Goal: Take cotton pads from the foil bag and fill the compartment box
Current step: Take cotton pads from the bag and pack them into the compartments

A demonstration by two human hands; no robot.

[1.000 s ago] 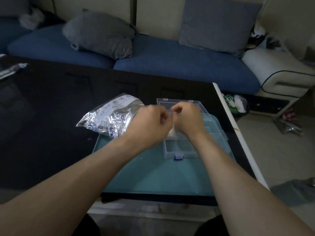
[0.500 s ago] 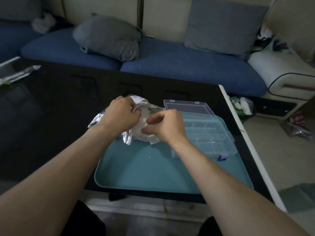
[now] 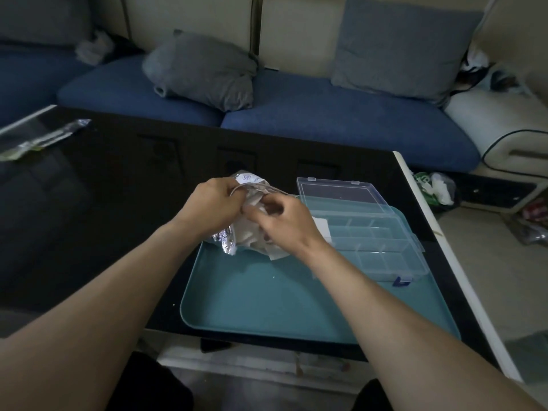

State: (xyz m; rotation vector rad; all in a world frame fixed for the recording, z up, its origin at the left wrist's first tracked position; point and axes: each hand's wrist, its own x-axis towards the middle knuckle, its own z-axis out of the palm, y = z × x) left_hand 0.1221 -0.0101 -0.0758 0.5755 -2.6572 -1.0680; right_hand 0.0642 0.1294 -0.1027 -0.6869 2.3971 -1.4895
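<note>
Black bench (image 3: pixel 89 232) carries a teal tray (image 3: pixel 267 307); clear compartment box (image 3: pixel 370 232), lid open, sits on the tray's right side. Left hand (image 3: pixel 212 210) grips the foil bag (image 3: pixel 226 246) at the tray's far left corner. Right hand (image 3: pixel 283 223), fingers curled, pinches cotton pads (image 3: pixel 249 232) at the bag's mouth.

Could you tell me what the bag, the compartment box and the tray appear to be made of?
Foil bag: crinkled, mirror-shiny metallised film, apparently.
Compartment box: clear, glossy hard plastic; the tray shows through its dividers.
Tray: smooth teal, probably plastic, with a soft sheen.
</note>
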